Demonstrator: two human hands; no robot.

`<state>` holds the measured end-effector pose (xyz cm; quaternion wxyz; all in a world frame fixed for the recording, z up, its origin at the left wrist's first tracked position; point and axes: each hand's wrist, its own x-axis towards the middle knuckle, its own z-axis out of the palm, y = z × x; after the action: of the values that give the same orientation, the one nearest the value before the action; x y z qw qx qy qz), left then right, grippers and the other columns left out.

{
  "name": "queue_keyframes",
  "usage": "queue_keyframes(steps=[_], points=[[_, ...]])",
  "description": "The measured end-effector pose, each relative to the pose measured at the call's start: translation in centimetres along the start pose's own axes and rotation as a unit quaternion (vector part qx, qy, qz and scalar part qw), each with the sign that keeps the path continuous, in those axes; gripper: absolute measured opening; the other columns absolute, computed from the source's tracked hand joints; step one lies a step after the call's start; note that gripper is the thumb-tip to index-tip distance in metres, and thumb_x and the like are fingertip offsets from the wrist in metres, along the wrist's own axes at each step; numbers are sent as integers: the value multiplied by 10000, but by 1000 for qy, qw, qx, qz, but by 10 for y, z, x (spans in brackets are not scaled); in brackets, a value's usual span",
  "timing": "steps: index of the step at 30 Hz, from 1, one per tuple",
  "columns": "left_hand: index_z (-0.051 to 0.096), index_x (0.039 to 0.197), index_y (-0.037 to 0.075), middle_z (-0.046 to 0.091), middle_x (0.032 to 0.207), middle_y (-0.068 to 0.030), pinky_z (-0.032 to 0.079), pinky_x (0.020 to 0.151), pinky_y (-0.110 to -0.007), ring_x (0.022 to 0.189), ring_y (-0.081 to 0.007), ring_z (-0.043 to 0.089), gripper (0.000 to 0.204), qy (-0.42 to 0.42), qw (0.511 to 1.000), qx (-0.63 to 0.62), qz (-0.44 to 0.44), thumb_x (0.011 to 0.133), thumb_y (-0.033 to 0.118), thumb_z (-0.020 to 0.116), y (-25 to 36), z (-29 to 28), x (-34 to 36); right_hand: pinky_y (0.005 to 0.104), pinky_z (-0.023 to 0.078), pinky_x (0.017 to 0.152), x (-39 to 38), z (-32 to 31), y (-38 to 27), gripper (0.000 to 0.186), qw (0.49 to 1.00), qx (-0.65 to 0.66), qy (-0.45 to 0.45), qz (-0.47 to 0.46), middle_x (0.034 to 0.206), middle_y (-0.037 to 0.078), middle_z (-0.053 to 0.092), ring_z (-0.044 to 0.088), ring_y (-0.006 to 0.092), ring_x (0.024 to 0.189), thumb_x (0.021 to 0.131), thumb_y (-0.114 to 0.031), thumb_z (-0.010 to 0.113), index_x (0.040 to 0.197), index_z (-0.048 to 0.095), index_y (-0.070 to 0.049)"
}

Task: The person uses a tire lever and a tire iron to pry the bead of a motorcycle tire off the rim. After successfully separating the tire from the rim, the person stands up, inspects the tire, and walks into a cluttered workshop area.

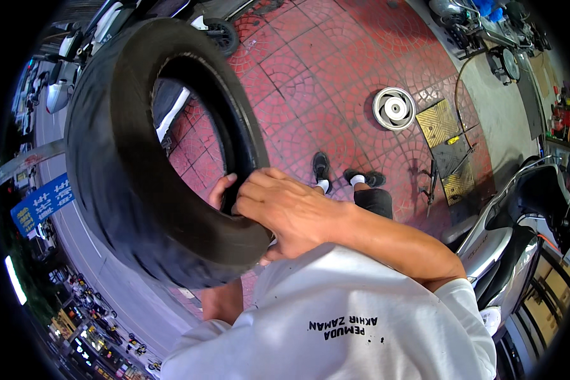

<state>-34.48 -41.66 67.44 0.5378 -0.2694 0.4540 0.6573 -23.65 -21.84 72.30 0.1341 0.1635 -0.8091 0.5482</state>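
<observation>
A worn black scooter tire (107, 126), without a rim in it, is held up in front of my chest on the left. My right hand (291, 206) is closed over its near right edge, the fingers curled into the opening. Only a little of my left hand (220, 191) shows, its fingertips at the inner edge beside the right hand. The tire's body hides the rest of that hand, and my left forearm shows below the tire.
A silver-white wheel rim (394, 108) lies on the red patterned tiles (310, 76). To its right are a black-and-yellow ramp plate (438, 123) and metal tools. A motorcycle (506, 247) stands at the right. On the left a road runs past a blue sign (43, 202).
</observation>
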Motion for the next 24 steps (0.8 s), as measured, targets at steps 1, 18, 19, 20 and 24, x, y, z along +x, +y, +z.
queue_keyframes(steps=[1,18,19,20,24], points=[[665,1229,20,758,1005,-153,621,773,-376,862,-254,748,680,-16,1000,7,9,996,652,575,-1,-4,3,483,496,835,7,2,2,672,999,7,27,-18,1044,147,604,610,392,996,597,-280,932,1144,617,-48],[529,1462,-35,682,1267,-258,498,1045,-412,1218,-340,663,795,-102,769,364,516,878,446,772,26,122,28,477,597,960,60,-105,75,601,684,548,393,279,1186,188,735,731,317,1055,994,-495,630,1305,633,19],[507,1489,-35,671,1301,-266,492,1064,-422,1233,-355,657,867,-125,758,373,521,836,447,813,25,129,31,484,595,962,51,-107,79,599,666,555,411,281,1190,183,736,730,323,1057,1000,-504,617,1305,635,11],[495,1496,-48,669,1315,-248,485,1077,-419,1244,-336,649,907,-124,756,403,502,809,439,831,24,133,34,491,593,965,41,-108,80,597,646,562,432,283,1194,178,737,729,328,1060,1006,-512,604,1305,637,3],[489,1494,-64,688,1297,-210,477,1090,-405,1236,-291,652,943,-125,732,486,461,776,424,856,12,151,50,505,562,1011,3,-120,81,589,612,580,463,273,1219,190,727,704,340,1116,1016,-515,596,1305,638,-4]])
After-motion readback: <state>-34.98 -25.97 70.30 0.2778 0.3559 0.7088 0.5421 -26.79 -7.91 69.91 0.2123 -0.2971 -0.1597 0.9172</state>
